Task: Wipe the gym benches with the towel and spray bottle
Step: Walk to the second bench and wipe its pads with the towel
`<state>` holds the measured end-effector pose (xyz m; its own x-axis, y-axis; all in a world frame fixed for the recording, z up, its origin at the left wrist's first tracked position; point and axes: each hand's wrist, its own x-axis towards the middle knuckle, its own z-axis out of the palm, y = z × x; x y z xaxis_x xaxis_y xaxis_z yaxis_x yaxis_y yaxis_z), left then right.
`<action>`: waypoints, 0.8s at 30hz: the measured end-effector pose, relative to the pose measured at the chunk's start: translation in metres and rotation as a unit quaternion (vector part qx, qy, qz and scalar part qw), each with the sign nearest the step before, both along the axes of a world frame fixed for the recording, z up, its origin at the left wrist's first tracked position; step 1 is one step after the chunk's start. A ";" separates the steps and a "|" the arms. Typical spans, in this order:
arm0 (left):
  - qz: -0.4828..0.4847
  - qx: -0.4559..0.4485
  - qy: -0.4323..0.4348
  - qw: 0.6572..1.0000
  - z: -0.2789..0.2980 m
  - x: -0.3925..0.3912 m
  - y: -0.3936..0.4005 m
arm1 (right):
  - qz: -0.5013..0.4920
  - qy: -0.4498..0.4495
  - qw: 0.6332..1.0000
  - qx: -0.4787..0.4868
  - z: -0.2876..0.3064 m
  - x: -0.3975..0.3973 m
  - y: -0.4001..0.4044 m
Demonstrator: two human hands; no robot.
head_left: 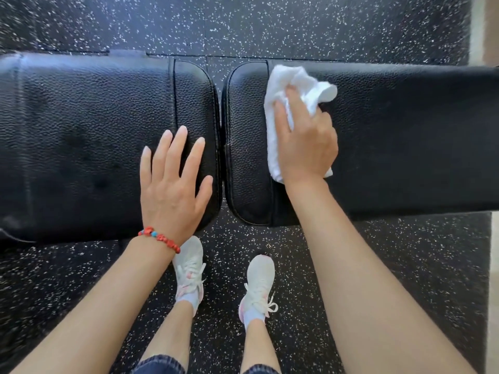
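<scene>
A black padded gym bench runs across the view in two parts: the left pad (81, 136) and the right pad (405, 136), with a narrow gap between them. My left hand (172, 182) lies flat with spread fingers on the right end of the left pad. My right hand (305, 139) grips a crumpled white towel (291, 82) and presses it on the left end of the right pad. No spray bottle is in view.
Black rubber floor with white speckles (270, 22) lies beyond the bench and under it. My two feet in white sneakers (189, 268) stand close to the bench's near edge. A pale wall or edge strip (483, 28) runs along the far right.
</scene>
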<state>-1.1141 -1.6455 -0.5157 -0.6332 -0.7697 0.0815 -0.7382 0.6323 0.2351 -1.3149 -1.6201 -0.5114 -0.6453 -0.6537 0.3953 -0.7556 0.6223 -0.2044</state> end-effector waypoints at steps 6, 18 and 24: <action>-0.003 0.033 0.016 0.999 0.015 0.007 0.000 | 0.062 0.007 0.998 0.030 0.002 0.060 0.054; 0.047 0.021 -0.022 0.998 0.018 0.083 -0.031 | -0.015 0.060 0.997 0.043 0.003 0.045 -0.027; 0.032 0.042 -0.021 0.998 0.017 0.097 -0.044 | 0.030 -0.127 0.991 -0.005 0.005 0.114 0.015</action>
<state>-1.0174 -1.6893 -0.4983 -0.5837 -0.8119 -0.0103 -0.7868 0.5625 0.2542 -1.2012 -1.6047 -0.5064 -0.6857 -0.6903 0.2308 -0.7139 0.5758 -0.3986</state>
